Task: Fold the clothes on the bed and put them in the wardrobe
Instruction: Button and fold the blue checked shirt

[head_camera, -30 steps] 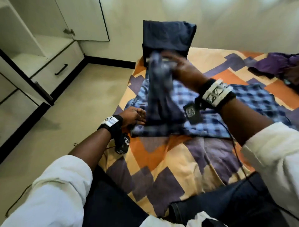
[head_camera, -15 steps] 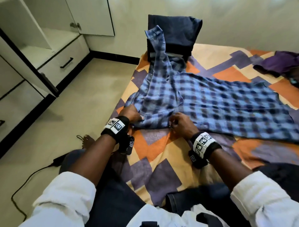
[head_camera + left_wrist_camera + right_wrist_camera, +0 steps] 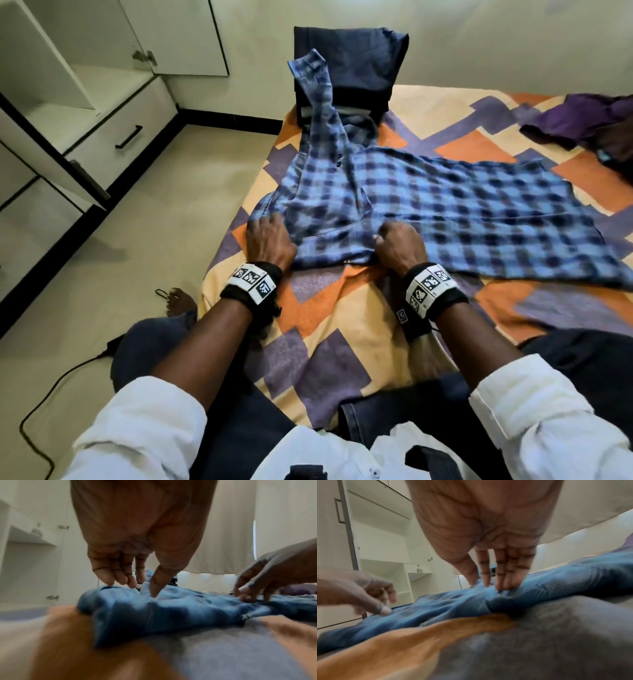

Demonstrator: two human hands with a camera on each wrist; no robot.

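A blue checked shirt lies spread across a bed covered in an orange, purple and cream patterned sheet. One sleeve trails up against a stack of folded dark clothes at the bed's far edge. The person leans over the near hem. The left hand rests on the shirt's left corner, fingertips and thumb touching the cloth, and seems to pinch a small ridge of it. The right hand has its fingers curled down, gathering a bunch of fabric at the middle of the hem.

This looks like the early folding stage: the shirt is laid out but not yet folded. Next, the sleeve likely needs bringing in over the body (it sits askew) before folding. The wardrobe stands open to the left, its shelves bare where visible. A purple garment waits at the far right.
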